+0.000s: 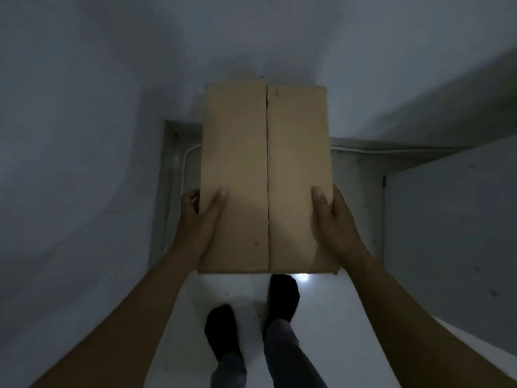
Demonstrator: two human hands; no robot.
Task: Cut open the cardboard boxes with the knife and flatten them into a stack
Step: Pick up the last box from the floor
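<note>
Box: I hold a plain brown rectangular cardboard box (237,177) out in front of me, clear of the floor.
Long axis: it runs straight away from me, the near short edge above my feet and the far short edge toward the wall.
Top face: the two long flaps are closed and lie flat. Their seam runs down the middle, along the long axis.
Left hand (200,217): it is on the box's left side near the near end. The thumb lies flat on the top face and the fingers (190,200) are curled round the side edge, clamped on the box.
Right hand (335,222): it is on the box's right side, level with the left. The thumb is on top and the palm is against the edge. The fingers are hidden behind the box, so I cannot tell how they lie.
Feet: my two feet in dark socks (221,329) are below the box's near edge, the right one partly hidden under it.
Floor: the pale glossy floor (335,317) shows a bright glint just under the box's near edge.
Cable: a thin white cable (391,149) runs along the base of the wall to the right of the box.
</note>
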